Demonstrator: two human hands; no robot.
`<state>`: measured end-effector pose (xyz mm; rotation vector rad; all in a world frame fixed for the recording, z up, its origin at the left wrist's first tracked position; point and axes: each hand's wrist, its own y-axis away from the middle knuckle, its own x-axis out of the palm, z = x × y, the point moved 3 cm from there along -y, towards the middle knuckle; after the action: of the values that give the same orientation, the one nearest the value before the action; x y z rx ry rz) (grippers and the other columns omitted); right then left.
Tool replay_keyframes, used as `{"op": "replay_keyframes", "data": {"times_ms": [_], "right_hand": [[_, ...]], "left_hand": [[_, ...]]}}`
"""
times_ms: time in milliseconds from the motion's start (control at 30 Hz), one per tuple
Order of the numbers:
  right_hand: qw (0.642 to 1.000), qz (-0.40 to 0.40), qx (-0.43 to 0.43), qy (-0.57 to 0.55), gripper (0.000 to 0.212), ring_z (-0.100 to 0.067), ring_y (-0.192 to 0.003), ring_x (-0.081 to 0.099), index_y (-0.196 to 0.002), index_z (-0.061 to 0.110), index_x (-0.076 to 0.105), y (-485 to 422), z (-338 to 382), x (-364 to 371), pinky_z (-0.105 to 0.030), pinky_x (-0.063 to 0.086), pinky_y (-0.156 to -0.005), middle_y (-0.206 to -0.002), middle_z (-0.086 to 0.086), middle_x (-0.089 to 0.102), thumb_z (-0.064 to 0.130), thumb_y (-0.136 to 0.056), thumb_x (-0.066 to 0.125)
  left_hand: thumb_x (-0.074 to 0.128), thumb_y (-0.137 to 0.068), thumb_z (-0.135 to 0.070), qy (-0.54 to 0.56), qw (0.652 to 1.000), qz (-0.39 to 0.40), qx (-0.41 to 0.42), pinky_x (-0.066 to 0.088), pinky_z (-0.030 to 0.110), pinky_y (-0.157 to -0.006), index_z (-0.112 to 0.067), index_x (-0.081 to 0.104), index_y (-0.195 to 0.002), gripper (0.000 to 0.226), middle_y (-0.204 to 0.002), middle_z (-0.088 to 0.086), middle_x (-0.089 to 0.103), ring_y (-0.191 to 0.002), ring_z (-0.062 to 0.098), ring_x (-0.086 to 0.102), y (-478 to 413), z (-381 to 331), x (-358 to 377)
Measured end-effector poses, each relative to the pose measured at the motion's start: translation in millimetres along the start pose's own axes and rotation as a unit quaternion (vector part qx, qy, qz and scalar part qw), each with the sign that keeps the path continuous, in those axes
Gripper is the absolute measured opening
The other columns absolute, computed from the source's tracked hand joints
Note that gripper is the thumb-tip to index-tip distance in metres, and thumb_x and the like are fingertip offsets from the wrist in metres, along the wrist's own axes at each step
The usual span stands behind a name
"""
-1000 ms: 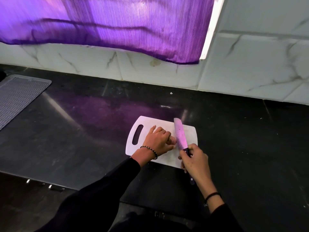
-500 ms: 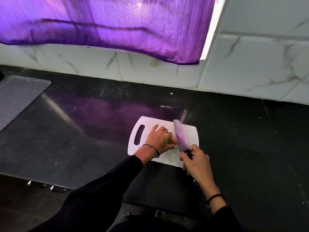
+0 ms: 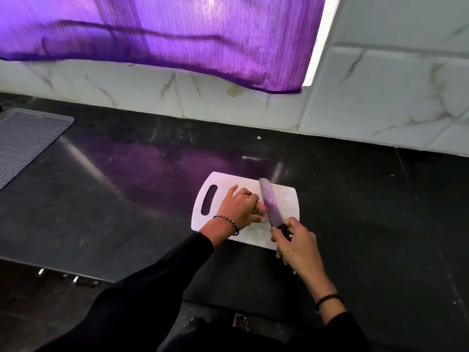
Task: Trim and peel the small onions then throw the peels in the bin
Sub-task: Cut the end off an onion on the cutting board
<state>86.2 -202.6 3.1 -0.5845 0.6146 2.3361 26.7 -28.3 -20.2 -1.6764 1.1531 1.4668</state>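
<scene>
Likely trimming: left grip [image 3: 238,209] curled round a hidden small onion, right grip [image 3: 297,246] clamped on the knife [image 3: 270,204] at its 3 o'clock; next, a careful downward slice

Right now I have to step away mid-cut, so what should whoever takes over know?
Left hand: fingers curled on the white cutting board, close beside the blade; whatever it pins is hidden.
Right hand: grips the knife by its handle, blade tip pointing away across the board.
Done: cannot tell; no peels or peeled onions in view.
Left: trimming, peeling and binning the peels; no bin in view.
</scene>
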Motion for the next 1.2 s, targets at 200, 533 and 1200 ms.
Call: {"op": "replay_keyframes", "data": {"times_ms": [200, 533, 1200], "right_hand": [[1.0, -0.002, -0.005, -0.003, 0.021, -0.003, -0.042, 0.056, -0.1, 0.016, 0.06, 2, 4, 1, -0.015, 0.043, -0.043, -0.072, -0.001, 0.068, 0.034, -0.106, 0.051], [1.0, 0.008, 0.009, 0.022, 0.019, -0.012, -0.058, 0.063, -0.107, 0.02, 0.052, 0, 1, 9, -0.02, 0.046, -0.049, -0.087, -0.004, 0.068, 0.038, -0.107, 0.043], [0.995, 0.002, 0.026, 0.095, 0.026, -0.011, -0.068, 0.061, -0.11, 0.016, 0.054, -8, 1, 15, -0.017, 0.036, -0.049, -0.09, -0.002, 0.061, 0.04, -0.108, 0.042]], "left_hand": [[0.06, -0.088, -0.053, -0.022, 0.999, 0.028, 0.011, 0.009, 0.042, -0.119, -0.017, 0.062, -0.116, 0.046, -0.126, 0.001, 0.064, -0.139, 0.018, 0.034, -1, 0, -5], [0.058, -0.091, -0.051, -0.031, 0.999, 0.022, 0.027, 0.013, 0.043, -0.118, -0.015, 0.062, -0.112, 0.042, -0.121, 0.003, 0.065, -0.135, 0.02, 0.038, -1, -1, -2], [0.086, -0.062, -0.048, -0.068, 0.99, -0.09, 0.084, 0.044, 0.051, -0.1, -0.016, 0.073, -0.095, 0.048, -0.084, 0.001, 0.072, -0.09, 0.026, 0.066, 5, 5, 3]]}}
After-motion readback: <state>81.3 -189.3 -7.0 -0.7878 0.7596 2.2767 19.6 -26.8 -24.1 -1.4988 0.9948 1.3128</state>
